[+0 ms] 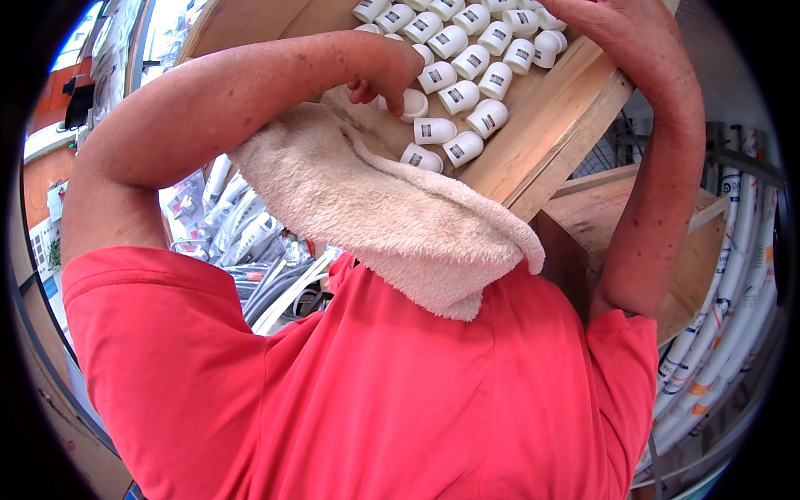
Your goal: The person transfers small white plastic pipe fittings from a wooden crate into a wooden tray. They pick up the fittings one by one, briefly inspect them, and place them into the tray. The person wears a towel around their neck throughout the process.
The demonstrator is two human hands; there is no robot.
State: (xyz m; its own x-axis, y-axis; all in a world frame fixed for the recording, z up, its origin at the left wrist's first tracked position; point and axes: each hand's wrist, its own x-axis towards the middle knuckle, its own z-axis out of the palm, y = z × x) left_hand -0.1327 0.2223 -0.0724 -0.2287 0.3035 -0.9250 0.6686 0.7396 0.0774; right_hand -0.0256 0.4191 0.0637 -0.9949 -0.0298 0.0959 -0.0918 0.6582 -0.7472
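Observation:
Bent over the wooden tray (542, 125), my left hand (387, 79) has its fingers curled down at a white plastic cap (414, 105); whether they grip it is hidden. More domed white caps (471, 62) with labels lie in the tray. A fluffy beige towel (392, 208) is draped at the tray's near end, below my left forearm. My right hand (600, 25) is high at the right edge of the tray, its fingers partly cut off by the top of the picture.
Bagged pale items and grey cables (258, 271) are piled below left of the tray. A second wooden box (596, 204) sits beneath on the right. Bundles of long white coiled pipes (725, 275) stand along the right side. Shelves (50, 208) with goods line the far left.

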